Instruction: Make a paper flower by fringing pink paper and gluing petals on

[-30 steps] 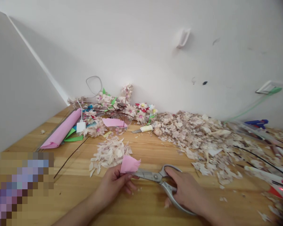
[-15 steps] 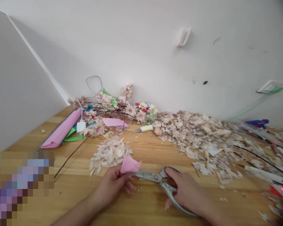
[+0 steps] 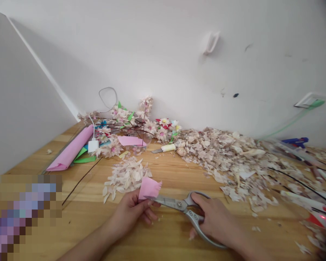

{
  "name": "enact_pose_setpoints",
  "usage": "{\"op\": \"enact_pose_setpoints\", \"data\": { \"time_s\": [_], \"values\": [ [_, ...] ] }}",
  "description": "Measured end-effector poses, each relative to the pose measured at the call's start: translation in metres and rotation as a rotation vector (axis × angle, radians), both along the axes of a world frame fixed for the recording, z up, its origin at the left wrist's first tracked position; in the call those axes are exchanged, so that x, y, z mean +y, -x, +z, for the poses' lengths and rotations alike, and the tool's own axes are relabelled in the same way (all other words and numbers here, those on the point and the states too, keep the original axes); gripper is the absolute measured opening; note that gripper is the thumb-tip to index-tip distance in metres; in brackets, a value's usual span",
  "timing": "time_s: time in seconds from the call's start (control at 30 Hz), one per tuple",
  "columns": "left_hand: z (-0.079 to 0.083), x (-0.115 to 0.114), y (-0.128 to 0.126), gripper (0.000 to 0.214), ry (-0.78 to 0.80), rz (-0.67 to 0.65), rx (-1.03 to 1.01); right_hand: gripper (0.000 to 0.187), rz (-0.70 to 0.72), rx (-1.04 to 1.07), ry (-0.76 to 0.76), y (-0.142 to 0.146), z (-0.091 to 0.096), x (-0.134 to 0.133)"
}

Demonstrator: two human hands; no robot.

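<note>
My left hand (image 3: 133,212) pinches a small piece of pink crepe paper (image 3: 149,187) just above the wooden table (image 3: 165,246). Metal scissors (image 3: 179,204) are gripped in my right hand (image 3: 216,221), fingers through the handles. The blades lie almost closed against the lower edge of the pink paper. A small pile of pale cut petals (image 3: 126,177) lies just beyond my left hand.
A big heap of pale husk scraps (image 3: 233,152) covers the right of the table. Paper flowers on wire stems (image 3: 136,125), a pink paper roll (image 3: 70,150), a white charger (image 3: 93,146), a small knife (image 3: 164,148) and a glue gun (image 3: 296,141) lie by the wall.
The scissor blades have slid a little further left along the bottom of the pink paper. Both hands have otherwise stayed in place.
</note>
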State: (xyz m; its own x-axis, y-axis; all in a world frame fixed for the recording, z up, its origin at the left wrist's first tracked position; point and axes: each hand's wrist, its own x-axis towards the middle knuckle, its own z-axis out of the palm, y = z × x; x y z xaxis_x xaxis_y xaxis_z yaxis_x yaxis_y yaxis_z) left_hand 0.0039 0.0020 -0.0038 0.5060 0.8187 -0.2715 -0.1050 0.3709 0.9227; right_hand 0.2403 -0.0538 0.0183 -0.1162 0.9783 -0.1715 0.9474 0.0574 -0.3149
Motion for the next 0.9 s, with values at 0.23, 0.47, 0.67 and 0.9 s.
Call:
{"op": "enact_pose_setpoints", "data": {
  "time_s": [0.23,0.47,0.67,0.9],
  "values": [
    [0.0015,-0.0007,-0.0007,0.036,0.001,0.007,0.01,0.043,0.003,0.03,-0.009,-0.0007,-0.0024,-0.0006],
    [0.0039,-0.0018,-0.0001,0.037,-0.002,-0.01,0.026,0.049,-0.008,0.034,-0.009,-0.0027,-0.0024,0.0014],
    [0.0035,-0.0014,-0.0007,0.035,-0.005,-0.017,0.041,0.05,0.005,0.045,0.019,-0.0012,-0.0015,0.0016],
    [-0.0001,-0.0012,-0.0002,0.029,-0.014,0.015,0.046,0.056,0.042,-0.033,0.004,-0.0018,-0.001,0.0021]
  ]
}}
